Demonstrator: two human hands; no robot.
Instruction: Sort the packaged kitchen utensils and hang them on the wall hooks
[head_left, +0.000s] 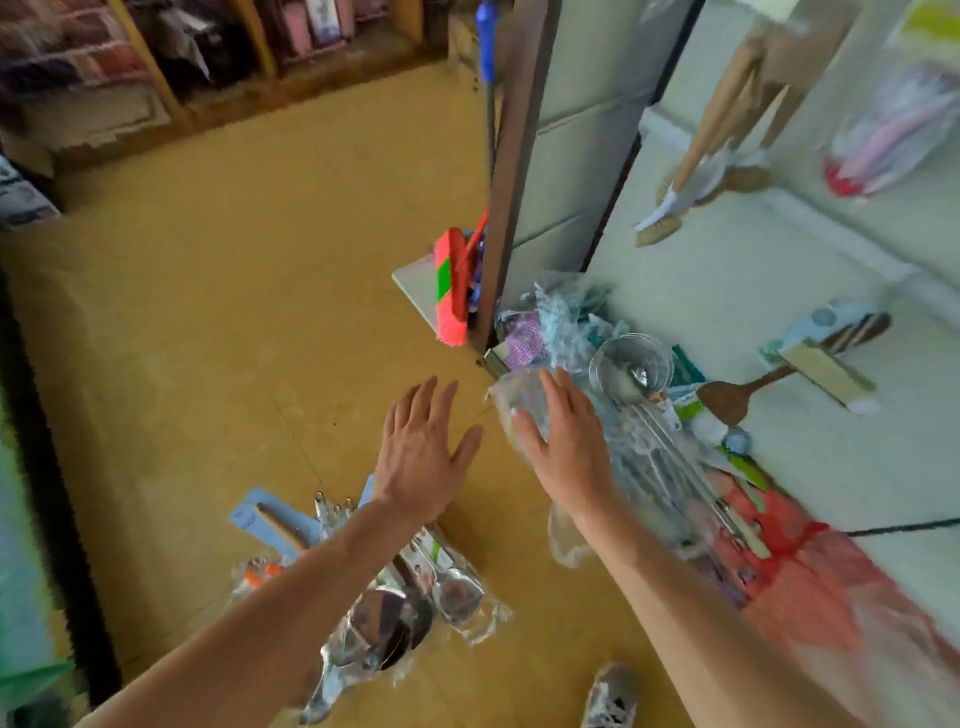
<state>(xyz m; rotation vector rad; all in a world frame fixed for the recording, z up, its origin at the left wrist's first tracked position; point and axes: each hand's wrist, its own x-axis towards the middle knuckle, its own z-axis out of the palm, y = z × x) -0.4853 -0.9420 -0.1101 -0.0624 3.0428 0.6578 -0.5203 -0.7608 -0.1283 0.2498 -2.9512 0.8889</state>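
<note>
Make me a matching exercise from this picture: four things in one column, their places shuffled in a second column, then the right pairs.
Things:
1. push broom
2. wooden spatula
3. wire strainer
4. packaged ladles

Places:
A. flat on the yellow floor, lowest in the picture
B. against the white wall panel, on the right
C. on top of the pile at the foot of the wall
D. beside the brown post

Pairs: 1-D, 2-B, 3-C, 4-A

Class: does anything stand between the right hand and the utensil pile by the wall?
Nothing visible does: the right hand is spread over a clear packet at the near edge of the utensil pile.
</note>
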